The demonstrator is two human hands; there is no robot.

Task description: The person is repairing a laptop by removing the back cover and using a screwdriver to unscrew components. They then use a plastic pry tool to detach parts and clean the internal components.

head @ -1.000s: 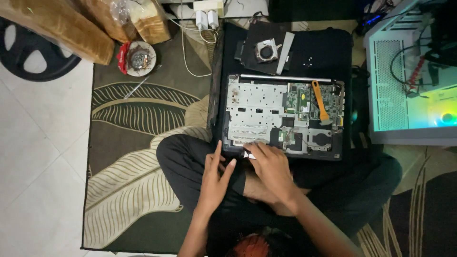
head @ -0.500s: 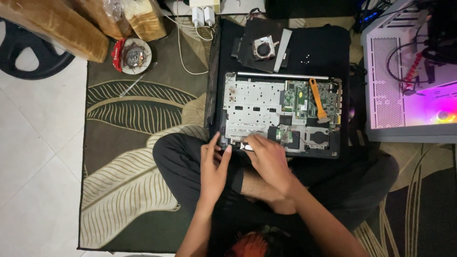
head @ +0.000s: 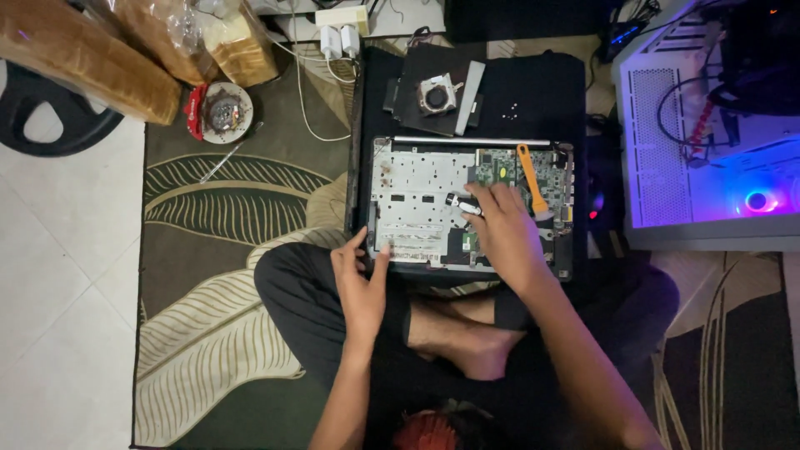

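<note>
Right hand has advanced over the laptop chassis, gripping a small tool; left hand open

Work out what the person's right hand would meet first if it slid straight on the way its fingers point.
Probably the small black and silver tool at the right hand's fingertips, then the opened laptop's silver metal plate; height is unclear.

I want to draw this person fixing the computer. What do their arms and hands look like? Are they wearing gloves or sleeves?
No gloves and no sleeves in view. The left hand and the right hand are bare, and both forearms are bare as far as the picture shows. I can see no rings, watch or bracelet. The legs have dark trousers, and the feet are bare.
</note>
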